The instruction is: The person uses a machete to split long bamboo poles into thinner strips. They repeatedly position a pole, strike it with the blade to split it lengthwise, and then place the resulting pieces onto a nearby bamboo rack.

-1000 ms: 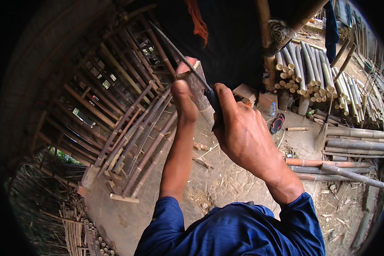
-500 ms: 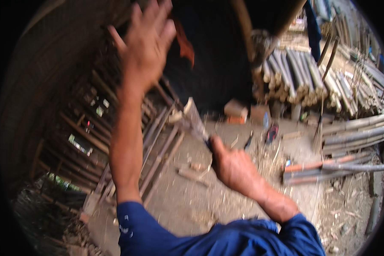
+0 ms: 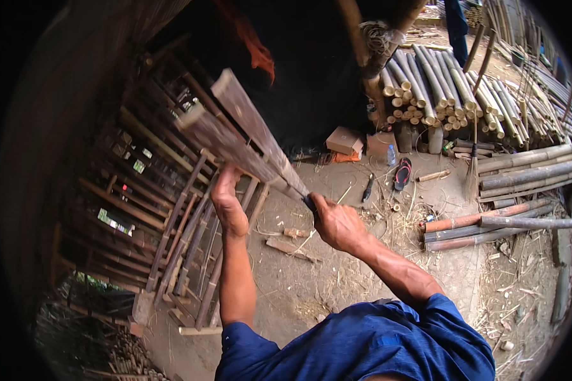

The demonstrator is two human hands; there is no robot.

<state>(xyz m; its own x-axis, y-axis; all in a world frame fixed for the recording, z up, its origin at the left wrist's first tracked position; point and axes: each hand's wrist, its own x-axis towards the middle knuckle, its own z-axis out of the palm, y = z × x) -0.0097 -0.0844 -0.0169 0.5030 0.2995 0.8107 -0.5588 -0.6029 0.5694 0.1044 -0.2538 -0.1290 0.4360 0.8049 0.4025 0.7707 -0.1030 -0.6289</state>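
Observation:
My right hand [image 3: 338, 222] is closed around the dark handle of what looks like a knife [image 3: 309, 202]; its blade is mostly hidden among the bamboo. From there two long split bamboo pieces spread up and to the left in a narrow V: a nearer piece [image 3: 232, 145] and a farther piece [image 3: 251, 117]. Both have pale cut ends and brownish faces. My left hand [image 3: 229, 200] is bent at the wrist and lies against the lower edge of the nearer piece. Its fingers are largely hidden behind that piece.
A slatted bamboo frame [image 3: 194, 238] stands at the left. Cut bamboo poles [image 3: 435, 86] are stacked at the far right, with loose poles [image 3: 483, 225] below. On the floor lie a sandal [image 3: 401, 174], bamboo scraps [image 3: 292, 249], a cardboard box [image 3: 344, 140] and a bottle [image 3: 391, 154].
My left hand has come down from a raised, spread position to the nearer bamboo piece. The two split pieces now show clearly apart. My right hand keeps its grip, and the view has shifted slightly.

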